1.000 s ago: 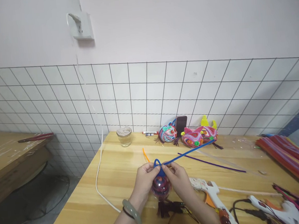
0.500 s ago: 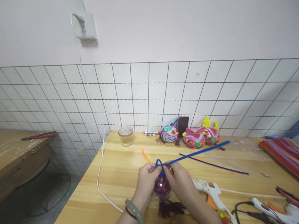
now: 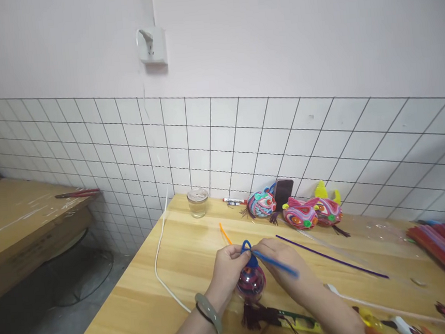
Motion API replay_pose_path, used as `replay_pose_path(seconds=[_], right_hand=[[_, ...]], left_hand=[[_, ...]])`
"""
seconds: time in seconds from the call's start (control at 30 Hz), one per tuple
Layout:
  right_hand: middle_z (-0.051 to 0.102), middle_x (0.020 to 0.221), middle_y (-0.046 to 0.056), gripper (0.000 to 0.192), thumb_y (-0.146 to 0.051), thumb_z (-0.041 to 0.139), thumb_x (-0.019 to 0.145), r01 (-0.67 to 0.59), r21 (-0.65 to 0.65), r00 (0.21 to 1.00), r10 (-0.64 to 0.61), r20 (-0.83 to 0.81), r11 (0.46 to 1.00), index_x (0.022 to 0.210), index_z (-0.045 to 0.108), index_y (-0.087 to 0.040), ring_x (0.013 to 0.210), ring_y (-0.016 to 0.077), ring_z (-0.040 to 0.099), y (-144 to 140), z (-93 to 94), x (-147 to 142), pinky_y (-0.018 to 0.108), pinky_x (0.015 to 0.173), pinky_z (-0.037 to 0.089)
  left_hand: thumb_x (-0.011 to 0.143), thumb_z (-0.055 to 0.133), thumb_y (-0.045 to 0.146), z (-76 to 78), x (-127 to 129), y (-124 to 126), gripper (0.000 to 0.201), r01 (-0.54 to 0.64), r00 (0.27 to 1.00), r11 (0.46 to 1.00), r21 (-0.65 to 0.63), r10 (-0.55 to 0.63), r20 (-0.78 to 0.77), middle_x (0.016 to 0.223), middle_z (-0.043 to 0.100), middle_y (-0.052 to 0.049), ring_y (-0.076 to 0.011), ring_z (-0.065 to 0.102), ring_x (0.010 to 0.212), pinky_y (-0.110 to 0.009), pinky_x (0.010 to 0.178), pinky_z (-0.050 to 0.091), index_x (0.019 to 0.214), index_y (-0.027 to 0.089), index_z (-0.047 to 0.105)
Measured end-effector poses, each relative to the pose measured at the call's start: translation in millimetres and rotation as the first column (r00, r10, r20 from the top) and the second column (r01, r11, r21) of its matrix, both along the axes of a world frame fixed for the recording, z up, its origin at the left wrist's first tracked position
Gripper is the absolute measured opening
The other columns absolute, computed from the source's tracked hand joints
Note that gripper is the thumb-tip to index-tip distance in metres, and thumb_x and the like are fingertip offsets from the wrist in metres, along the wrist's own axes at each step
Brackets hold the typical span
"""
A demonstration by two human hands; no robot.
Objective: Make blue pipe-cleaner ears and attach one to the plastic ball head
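Left hand (image 3: 230, 270) and right hand (image 3: 286, 254) pinching blue stem (image 3: 275, 262); loop (image 3: 245, 241) standing formed at ball's (image 3: 251, 281) twelve o'clock, loose end pointing toward four, apparently unfinished.

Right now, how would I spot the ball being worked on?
On the wooden table, find the left hand and right hand, close together. The ball is between them. Unlike the paler balls by the wall, it is dark, glossy and topped with blue.

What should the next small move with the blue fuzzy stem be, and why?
Perhaps wrap the stem around the base of the small blue loop: the left hand pinches there, above the glossy patterned ball, while the stem's free end sticks out across the right hand.
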State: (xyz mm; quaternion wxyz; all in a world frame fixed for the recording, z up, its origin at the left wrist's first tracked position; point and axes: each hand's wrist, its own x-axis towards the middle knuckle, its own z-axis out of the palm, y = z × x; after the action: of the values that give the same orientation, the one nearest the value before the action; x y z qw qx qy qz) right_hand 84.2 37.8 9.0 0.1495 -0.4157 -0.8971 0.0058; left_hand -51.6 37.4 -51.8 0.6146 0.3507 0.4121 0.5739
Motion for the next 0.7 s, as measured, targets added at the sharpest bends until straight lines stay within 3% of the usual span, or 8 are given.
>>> replay_pose_path(seconds=[0.17, 0.33, 0.53, 0.7], right_hand=[[0.065, 0.074, 0.006, 0.020, -0.019, 0.046, 0.086, -0.124, -0.085, 0.992, 0.126, 0.017, 0.989, 0.081, 0.065, -0.019, 0.071, 0.0188, 0.059, 8.3, 17.3, -1.4, 0.026, 0.063, 0.040], [0.065, 0.065, 0.001, 0.007, -0.020, 0.057, 0.075, -0.108, -0.291, 0.983, 0.059, -0.172, 0.951, 0.076, 0.064, -0.020, 0.057, 0.0151, 0.056, 22.5, 13.9, 2.0, 0.022, 0.052, 0.036], [0.065, 0.062, -0.001, 0.014, -0.023, 0.055, 0.075, -0.174, -0.365, 0.969, 0.093, -0.229, 0.915, 0.070, 0.067, -0.022, 0.054, 0.0135, 0.054, 24.3, 22.8, 1.2, 0.021, 0.050, 0.035], [0.063, 0.061, -0.001, 0.006, -0.023, 0.060, 0.069, -0.127, -0.417, 0.947, -0.014, -0.320, 0.900, 0.068, 0.066, -0.021, 0.056, 0.0141, 0.052, 26.9, 24.1, -1.6, 0.022, 0.052, 0.034]], left_hand=[[0.052, 0.076, 0.031, 1.7, 0.6, -2.1, 0.024, 0.028, 1.000, 0.998, 0.053, -0.027, -0.013, 0.058, 0.066, -0.004, -0.0139, 0.056, 0.054, -0.024, 0.055, 0.041, 0.062, 0.011, 0.067], [0.057, 0.073, 0.033, 1.7, 0.7, -2.9, 0.026, 0.075, 0.997, 0.994, 0.086, -0.071, -0.042, 0.060, 0.066, -0.005, -0.0150, 0.057, 0.056, -0.026, 0.057, 0.042, 0.069, 0.010, 0.068], [0.056, 0.072, 0.031, 0.4, 0.2, -3.2, 0.021, 0.053, 0.994, 0.993, 0.107, -0.043, -0.099, 0.056, 0.063, -0.002, -0.0123, 0.052, 0.052, -0.023, 0.053, 0.038, 0.060, 0.012, 0.065], [0.058, 0.070, 0.034, 1.6, 1.4, -4.4, 0.024, 0.076, 0.991, 0.993, 0.095, -0.065, -0.113, 0.045, 0.054, 0.003, -0.0084, 0.043, 0.043, -0.021, 0.045, 0.031, 0.052, 0.013, 0.061]])
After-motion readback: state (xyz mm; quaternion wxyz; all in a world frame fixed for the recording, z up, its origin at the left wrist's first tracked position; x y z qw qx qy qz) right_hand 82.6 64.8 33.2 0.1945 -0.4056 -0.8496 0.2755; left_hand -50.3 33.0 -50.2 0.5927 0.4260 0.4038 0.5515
